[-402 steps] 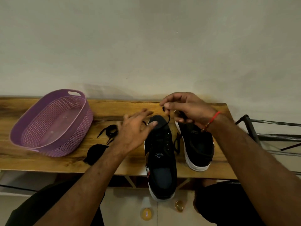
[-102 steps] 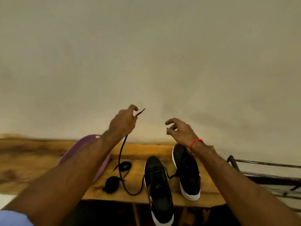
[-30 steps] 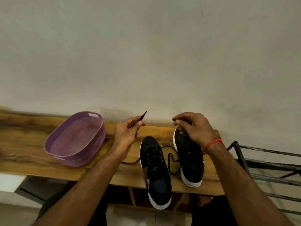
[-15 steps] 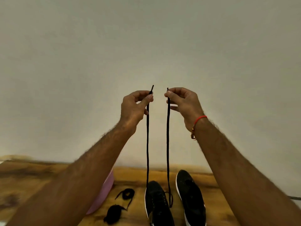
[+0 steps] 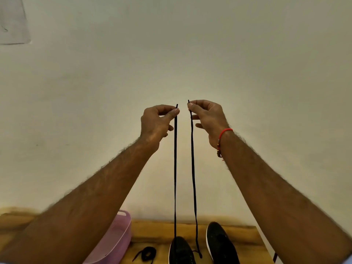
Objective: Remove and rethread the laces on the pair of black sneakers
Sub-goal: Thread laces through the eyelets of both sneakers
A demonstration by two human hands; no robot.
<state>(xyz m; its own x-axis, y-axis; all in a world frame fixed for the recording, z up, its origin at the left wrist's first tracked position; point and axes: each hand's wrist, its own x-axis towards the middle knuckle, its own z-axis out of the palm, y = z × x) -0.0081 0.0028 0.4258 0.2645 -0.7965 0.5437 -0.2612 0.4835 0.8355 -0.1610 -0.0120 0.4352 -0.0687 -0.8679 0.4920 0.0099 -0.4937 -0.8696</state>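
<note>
A plain pale wall fills most of the view. Below it runs a long wooden bench, with a purple plastic basket at its left. Two black sneakers with white soles stand side by side: the left sneaker and the right sneaker. The left hand and right hand, raised high, each pinch one end of a thin black lace, which hangs down to the left sneaker. A loose black lace lies coiled beside the basket.
</note>
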